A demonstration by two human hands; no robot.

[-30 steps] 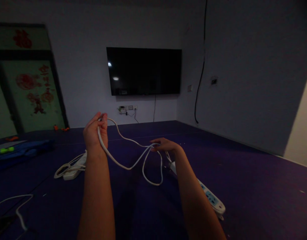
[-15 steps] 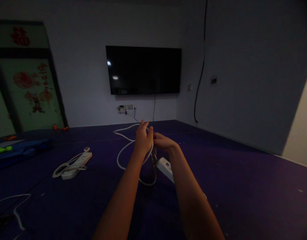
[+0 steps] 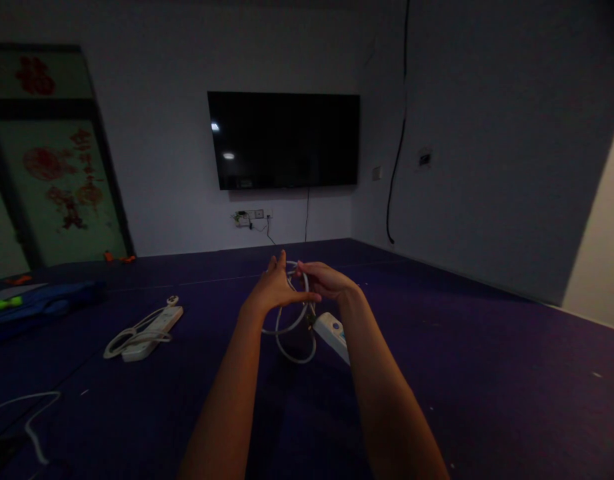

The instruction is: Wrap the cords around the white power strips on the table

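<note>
A white power cord (image 3: 297, 361) hangs in loops between my hands and down to the purple surface. My right hand (image 3: 327, 280) pinches the cord's loops near the fingertips. Just left of it, my left hand (image 3: 275, 288) has its fingers stretched and its thumb out to the right, with the cord passing by the thumb; no grip by this hand shows. Below my right hand lies a white power strip (image 3: 331, 333), partly hidden by my right forearm.
Another white power strip (image 3: 154, 335) with its cord coiled over it lies to the left. A blue cloth-like item (image 3: 47, 303) is at the far left, and a white cable (image 3: 31, 427) at the lower left. A television (image 3: 287, 140) hangs on the far wall.
My left hand has opened and turned, its thumb swinging toward my right hand. The cord loop that spread to the left has been drawn in closer to my hands.
</note>
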